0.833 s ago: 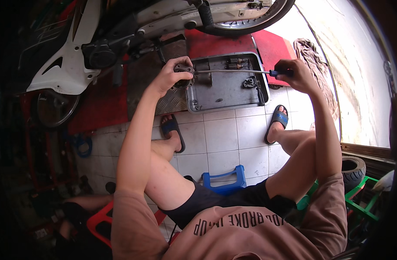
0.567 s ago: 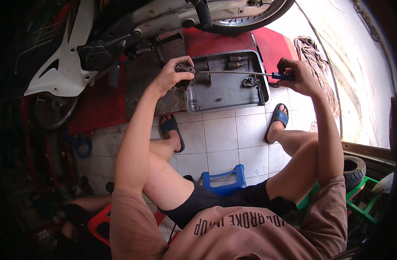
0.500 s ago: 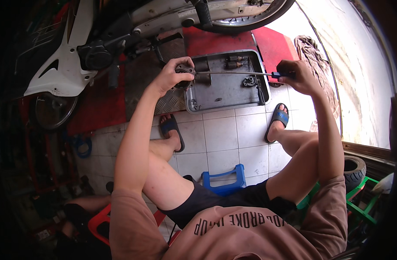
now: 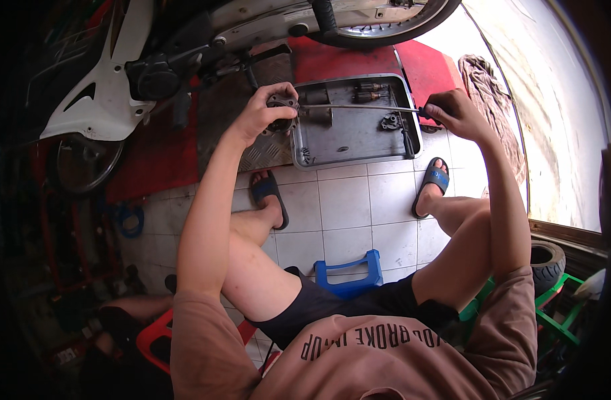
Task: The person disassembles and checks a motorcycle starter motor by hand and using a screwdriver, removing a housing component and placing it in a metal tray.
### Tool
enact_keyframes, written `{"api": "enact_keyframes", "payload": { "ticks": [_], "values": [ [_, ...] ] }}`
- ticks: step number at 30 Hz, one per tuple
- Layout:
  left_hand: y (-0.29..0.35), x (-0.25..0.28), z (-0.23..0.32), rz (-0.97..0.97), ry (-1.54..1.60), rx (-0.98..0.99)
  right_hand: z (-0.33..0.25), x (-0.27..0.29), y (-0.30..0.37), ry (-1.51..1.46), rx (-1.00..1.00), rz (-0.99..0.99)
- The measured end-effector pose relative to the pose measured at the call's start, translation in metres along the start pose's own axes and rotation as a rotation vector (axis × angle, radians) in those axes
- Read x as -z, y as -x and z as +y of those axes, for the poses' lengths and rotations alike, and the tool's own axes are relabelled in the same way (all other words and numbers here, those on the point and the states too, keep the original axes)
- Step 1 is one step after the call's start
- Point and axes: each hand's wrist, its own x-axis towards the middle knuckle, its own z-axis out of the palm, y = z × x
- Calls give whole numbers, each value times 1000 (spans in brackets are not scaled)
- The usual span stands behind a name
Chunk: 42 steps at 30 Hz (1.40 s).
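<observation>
Gripping the round metal part, the left hand encloses its left side. The right hand clasps the long-shafted tool, its far end at the part.

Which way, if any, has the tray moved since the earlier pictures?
No, the tray has not visibly moved: its near edge keeps the same place against the floor tiles, though the whole view has shifted slightly.
</observation>
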Motion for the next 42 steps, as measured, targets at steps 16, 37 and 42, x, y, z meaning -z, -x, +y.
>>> {"api": "enact_keyframes", "payload": {
  "ticks": [16, 37, 42],
  "values": [
    [4, 8, -3, 55, 4, 5, -8, -4, -8, -18, 60, 69],
    [-2, 5, -4, 46, -58, -31, -13, -3, -1, -93, 36, 44],
    [-4, 3, -4, 36, -39, -42, 4, -4, -5, 39, 19, 23]
  ]
}}
